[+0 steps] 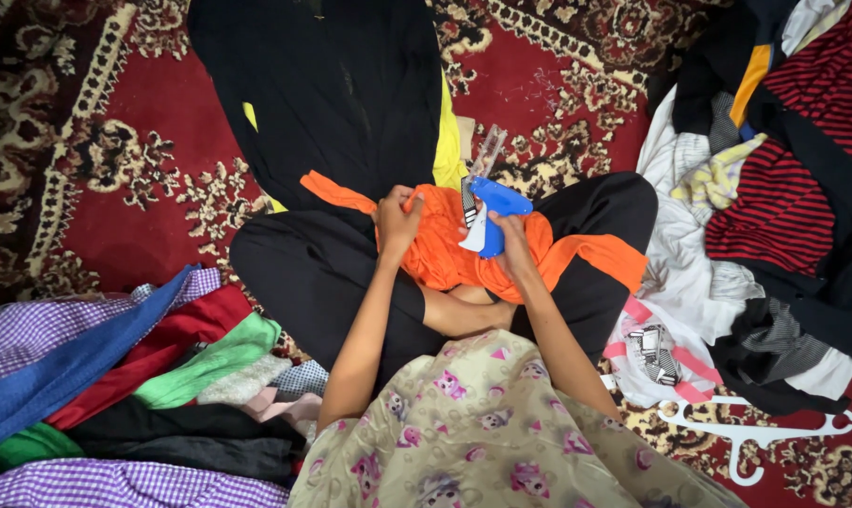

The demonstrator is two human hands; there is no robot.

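I sit cross-legged on a carpet with an orange garment (pixel 445 254) bunched in my lap. My left hand (pixel 398 221) pinches a fold of the orange cloth. My right hand (pixel 512 243) grips a blue and white tagging gun (pixel 490 209), its nose pressed against the cloth near the left hand. A strip of clear plastic fasteners (pixel 483 155) sticks up from the gun. A black and yellow garment (pixel 341 94) lies spread on the carpet just beyond my knees.
A pile of folded clothes (pixel 115 376) in blue, red, green and purple check lies at my left. At my right is a heap of striped, white and black clothes (pixel 783 207), a white plastic hanger (pixel 755 433) and a bundle of tags (pixel 653 353). Red patterned carpet (pixel 115 160) lies underneath.
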